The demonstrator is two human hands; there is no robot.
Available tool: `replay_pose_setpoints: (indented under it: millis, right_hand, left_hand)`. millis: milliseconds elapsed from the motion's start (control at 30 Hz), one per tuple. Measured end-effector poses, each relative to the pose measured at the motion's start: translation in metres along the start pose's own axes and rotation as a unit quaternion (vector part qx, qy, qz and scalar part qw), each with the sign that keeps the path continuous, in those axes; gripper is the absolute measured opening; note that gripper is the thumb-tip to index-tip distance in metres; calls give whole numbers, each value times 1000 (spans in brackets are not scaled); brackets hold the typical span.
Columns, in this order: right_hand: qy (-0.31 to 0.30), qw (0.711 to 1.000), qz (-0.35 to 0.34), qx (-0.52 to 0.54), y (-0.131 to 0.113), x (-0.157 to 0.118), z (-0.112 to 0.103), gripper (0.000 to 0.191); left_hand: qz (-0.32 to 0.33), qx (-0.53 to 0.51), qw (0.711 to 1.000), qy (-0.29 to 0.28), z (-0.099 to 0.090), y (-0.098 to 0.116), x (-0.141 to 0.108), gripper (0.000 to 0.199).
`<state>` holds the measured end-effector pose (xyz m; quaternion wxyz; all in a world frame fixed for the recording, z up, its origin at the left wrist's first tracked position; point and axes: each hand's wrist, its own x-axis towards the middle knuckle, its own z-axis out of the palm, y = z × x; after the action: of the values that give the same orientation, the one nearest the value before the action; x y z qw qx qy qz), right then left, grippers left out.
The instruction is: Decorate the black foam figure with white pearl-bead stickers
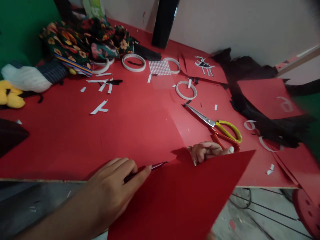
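From the lower left, my left hand (117, 183) reaches in, fingers closed on a slim dark pointed tool (157, 165) whose tip points right, at the edge of a red sheet (182, 200). The sheet is tilted up toward me over the table's front edge. At its upper edge my right hand (206, 151) shows curled fingers; the rest of it is hidden behind the sheet. A small whitish spot shows at one fingertip. Just beyond lie scissors (212, 123) with yellow and orange handles, blades apart.
On the red-covered table (62, 143) lie tape rolls (133, 63), white strips (100, 108), a sheet of beads (160, 67), a beaded red card (205, 68) and black material (245, 66). Floral fabric (72, 43) and yarn (35, 76) are at the back left.
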<state>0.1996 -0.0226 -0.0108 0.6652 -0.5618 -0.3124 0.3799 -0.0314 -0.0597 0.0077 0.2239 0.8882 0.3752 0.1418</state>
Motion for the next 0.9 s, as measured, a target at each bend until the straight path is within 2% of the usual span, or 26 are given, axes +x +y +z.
replay_pose_setpoints:
  millis: [67,100,133,200,400,600,767,833,900]
  right_hand:
    - [91,996,-15,14,-6,-11,16,54]
    - [118,993,-14,19,-8,-15,22,54]
    - [139,990,-12,25,-10,-18,26,54]
    - [142,989,-9,39,-10,-20,28,55]
    - [47,995,-79,47,-7,-20,18,58]
    - [27,991,-104,81,-4,-21,13,60]
    - [-82,985,-130,77,4,-13,-11,59]
    - [-117,984,-121,61,5,-11,-22,52]
    - [-126,989,-75,37,4,-9,-32,49]
  left_hand:
    - [-2,3,1000,1,0,-1,-2,46]
    - [-4,5,1000,7,0,-1,-3,46]
    - [-5,8,1000,13,0,-1,-4,46]
    - [-7,12,1000,19,1,-2,-6,46]
    - [-5,8,1000,-3,-3,-1,-8,47]
    - [1,27,1000,0,-1,-3,-13,53]
    - [11,44,999,8,-1,-7,-16,54]
    - [28,59,998,13,-3,-7,-16,52]
    - [47,74,996,23,-3,-8,-16,52]
